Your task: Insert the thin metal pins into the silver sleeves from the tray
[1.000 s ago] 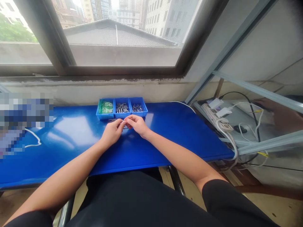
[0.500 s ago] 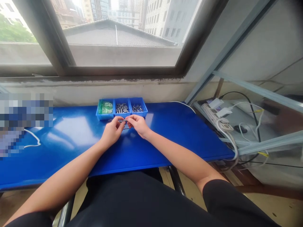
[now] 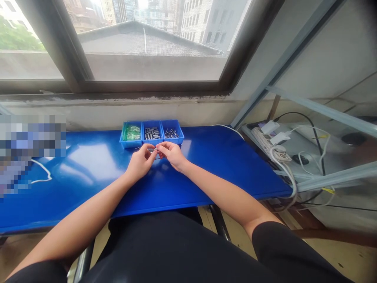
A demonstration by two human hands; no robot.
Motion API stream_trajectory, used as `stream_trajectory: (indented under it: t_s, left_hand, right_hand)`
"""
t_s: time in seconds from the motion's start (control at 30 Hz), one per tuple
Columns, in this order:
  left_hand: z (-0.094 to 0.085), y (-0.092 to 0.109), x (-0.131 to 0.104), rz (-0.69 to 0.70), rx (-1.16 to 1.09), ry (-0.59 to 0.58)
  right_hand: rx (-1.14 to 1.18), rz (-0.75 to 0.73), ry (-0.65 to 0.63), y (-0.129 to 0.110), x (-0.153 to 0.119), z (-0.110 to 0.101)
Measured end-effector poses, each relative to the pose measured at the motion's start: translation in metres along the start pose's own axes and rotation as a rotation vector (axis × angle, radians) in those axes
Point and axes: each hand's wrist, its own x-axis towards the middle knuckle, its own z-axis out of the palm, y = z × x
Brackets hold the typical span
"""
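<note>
My left hand (image 3: 141, 160) and my right hand (image 3: 172, 155) meet fingertip to fingertip over the blue table, just in front of three bins. Both are closed in a pinch on a small metallic piece (image 3: 156, 149), mostly covered by the fingers, so its exact kind cannot be made out. Behind them, the left blue bin (image 3: 126, 144) has pale pieces in green plastic. Short grey metal cylinders (image 3: 152, 133) fill the middle bin, and thin dark metal pins or screws (image 3: 171, 134) lie in the right one. Something thin and metallic shows on the table beneath my fingers.
The blue table (image 3: 220, 173) runs under a window (image 3: 153, 87). At right, a metal frame (image 3: 282, 65) stands beside a power strip (image 3: 271, 143) with white plugs and cables. A white cable (image 3: 44, 173) lies at the left, near a blurred-out area.
Both hands stay together in nearly the same place, with slight finger movement around the small piece. The whole view has shifted a little.
</note>
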Motion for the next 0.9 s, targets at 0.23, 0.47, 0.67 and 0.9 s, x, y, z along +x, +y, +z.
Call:
stream_trajectory:
  t_s: [0.23,0.47,0.67,0.9]
  left_hand:
    - [-0.0006,-0.0014,0.0007,0.015,0.002,0.007]
    - [-0.0024,-0.0005,0.0006,-0.009,0.073,0.022]
    - [-0.0030,-0.0010,0.0006,-0.056,0.051,0.098]
    - [-0.0034,-0.0019,0.0015,-0.061,0.033,0.128]
  right_hand:
    - [-0.019,0.002,-0.004,-0.0001,-0.0002,0.0001]
    - [0.037,0.067,-0.042,0.0014,-0.0001,-0.0011]
    - [0.190,0.078,0.017,-0.0029,0.0023,-0.0014]
    - [-0.172,-0.089,-0.057,-0.0011,0.0025,-0.0077]
